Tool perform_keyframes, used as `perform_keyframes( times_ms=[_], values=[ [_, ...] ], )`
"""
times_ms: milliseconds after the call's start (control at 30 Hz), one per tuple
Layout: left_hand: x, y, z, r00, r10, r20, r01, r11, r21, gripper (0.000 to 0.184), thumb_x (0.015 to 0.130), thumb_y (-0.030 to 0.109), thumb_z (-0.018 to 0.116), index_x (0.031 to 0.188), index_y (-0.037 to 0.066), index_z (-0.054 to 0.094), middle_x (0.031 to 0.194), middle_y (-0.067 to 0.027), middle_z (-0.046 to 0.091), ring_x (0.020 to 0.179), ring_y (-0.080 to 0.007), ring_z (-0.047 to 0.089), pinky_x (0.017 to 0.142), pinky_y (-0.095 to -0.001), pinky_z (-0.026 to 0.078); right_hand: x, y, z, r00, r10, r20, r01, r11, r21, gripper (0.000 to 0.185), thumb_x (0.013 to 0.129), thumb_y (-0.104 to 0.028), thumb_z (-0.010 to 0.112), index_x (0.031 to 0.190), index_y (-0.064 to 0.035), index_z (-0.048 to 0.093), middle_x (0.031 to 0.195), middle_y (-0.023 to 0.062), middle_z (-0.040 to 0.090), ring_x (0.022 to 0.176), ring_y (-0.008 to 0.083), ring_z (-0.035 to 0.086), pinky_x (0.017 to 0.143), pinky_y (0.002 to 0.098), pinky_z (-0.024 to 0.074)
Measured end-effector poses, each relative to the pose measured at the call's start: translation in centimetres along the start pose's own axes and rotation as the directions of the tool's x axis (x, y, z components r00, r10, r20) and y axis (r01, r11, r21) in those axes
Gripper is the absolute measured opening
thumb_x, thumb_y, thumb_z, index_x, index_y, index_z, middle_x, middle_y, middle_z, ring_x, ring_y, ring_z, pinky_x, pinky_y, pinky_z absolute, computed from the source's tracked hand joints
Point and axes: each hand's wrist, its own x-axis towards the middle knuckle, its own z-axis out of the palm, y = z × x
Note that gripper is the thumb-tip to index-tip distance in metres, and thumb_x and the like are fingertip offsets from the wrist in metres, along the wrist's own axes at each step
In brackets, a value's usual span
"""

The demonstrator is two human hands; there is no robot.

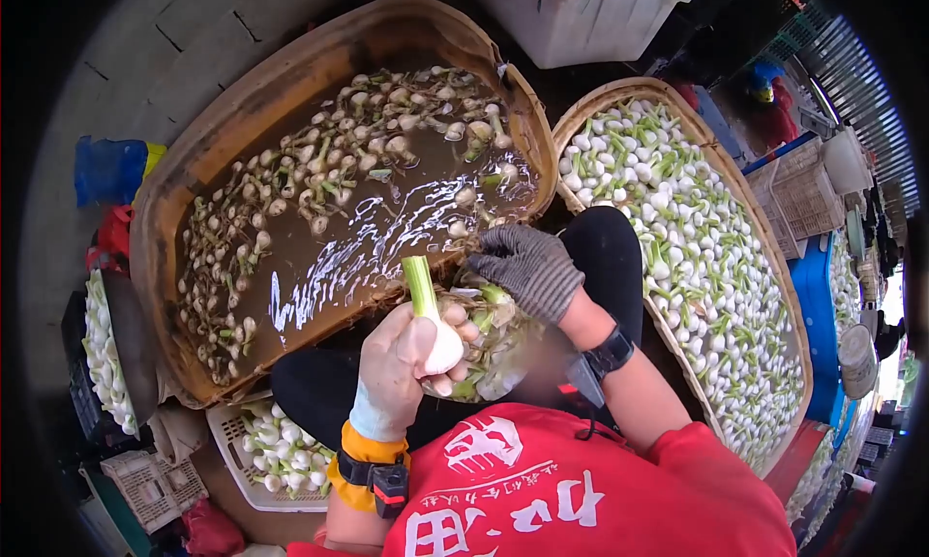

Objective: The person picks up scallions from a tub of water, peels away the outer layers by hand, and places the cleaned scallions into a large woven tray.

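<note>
Big tub: the brown one [281,83], murky water [319,257] inside, dirty bulbs [318,225] floating mostly toward its far side.
White bulb: clean-looking, just off the big tub's near edge, green stalk tipped up, sitting in the left hand [387,363].
Left grip: thumb and fingers wrapped round the bulb, no gap I can see.
Right grip: the grey-gloved right hand [530,271] is at the big tub's near-right edge, fingers curled; can't tell if they've got anything.
Scrap pile: peel and leaves [503,344] bunched on the near side of the big tub, right under the hands.
Second tub: right of the big tub [764,257], loaded with white bulbs.
What could go wrong: imo that smooth round bulb could squirt out if the glove's wet, landing in the scraps or the murky water. Grubby right glove could smear it too.
</note>
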Motion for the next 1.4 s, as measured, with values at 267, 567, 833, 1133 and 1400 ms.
perform_keyframes(
  times_ms=[267, 567, 833, 1133, 1400],
  values=[
    [1.2, -3.7, -2.0, 0.952, 0.269, 0.144, -0.305, 0.807, 0.505, 0.038, 0.102, 0.026, 0.042, 0.113, -0.007, 0.059, 0.105, -0.0169, 0.069, 0.075, -0.0186, 0.067, 0.062, -0.0282, 0.055, -0.1, -6.5, -0.5, 0.964, 0.049, 0.261, 0.004, 0.980, -0.199, 0.041, 0.083, -0.043, 0.071, 0.090, -0.0032, 0.070, 0.084, 0.0144, 0.068, 0.078, 0.0270, 0.067, 0.071, 0.0366, 0.0530],
    [3.9, -8.6, -5.8, 0.959, 0.099, -0.265, -0.146, 0.976, -0.162, 0.022, 0.101, 0.016, 0.045, 0.102, 0.002, 0.062, 0.085, -0.0024, 0.064, 0.073, -0.0101, 0.060, 0.064, -0.0235, 0.050, -4.3, -5.1, 1.5, 0.958, -0.283, -0.038, 0.286, 0.954, 0.095, 0.025, 0.079, -0.026, 0.072, 0.095, -0.0073, 0.067, 0.088, 0.0115, 0.065, 0.081, 0.0316, 0.065, 0.074, 0.0388, 0.0519],
    [3.0, -6.0, -10.4, 0.997, -0.054, 0.047, -0.001, 0.644, 0.765, 0.040, 0.094, 0.018, 0.061, 0.127, -0.003, 0.051, 0.112, -0.0128, 0.063, 0.103, -0.0231, 0.062, 0.086, -0.0321, 0.052, -4.7, -2.7, -3.3, 0.990, 0.080, -0.115, -0.039, 0.947, 0.320, 0.025, 0.077, -0.016, 0.078, 0.098, -0.0048, 0.069, 0.093, 0.0085, 0.066, 0.088, 0.0203, 0.065, 0.080, 0.0313, 0.0516],
    [2.6, 0.3, -7.0, 0.975, 0.143, -0.171, -0.095, 0.961, 0.259, 0.045, 0.094, 0.030, 0.058, 0.127, 0.000, 0.051, 0.098, -0.0077, 0.065, 0.079, -0.0144, 0.065, 0.067, -0.0223, 0.051, -0.4, -3.5, 1.8, 0.974, -0.224, 0.008, 0.212, 0.930, 0.299, 0.046, 0.080, -0.032, 0.078, 0.111, -0.0014, 0.064, 0.103, 0.0124, 0.064, 0.089, 0.0235, 0.064, 0.082, 0.0339, 0.0508],
    [-14.2, 5.9, -33.1, 0.528, 0.413, -0.742, 0.832, -0.078, 0.549, 0.038, 0.097, 0.038, 0.057, 0.097, 0.002, 0.068, 0.087, -0.0066, 0.069, 0.080, -0.0167, 0.064, 0.070, -0.0276, 0.051, 2.6, 5.5, 1.0, 0.942, 0.275, -0.190, -0.177, 0.892, 0.416, 0.026, 0.088, -0.025, 0.071, 0.095, -0.0006, 0.065, 0.081, 0.0082, 0.063, 0.072, 0.0152, 0.059, 0.067, 0.0313, 0.0483]
  ],
)
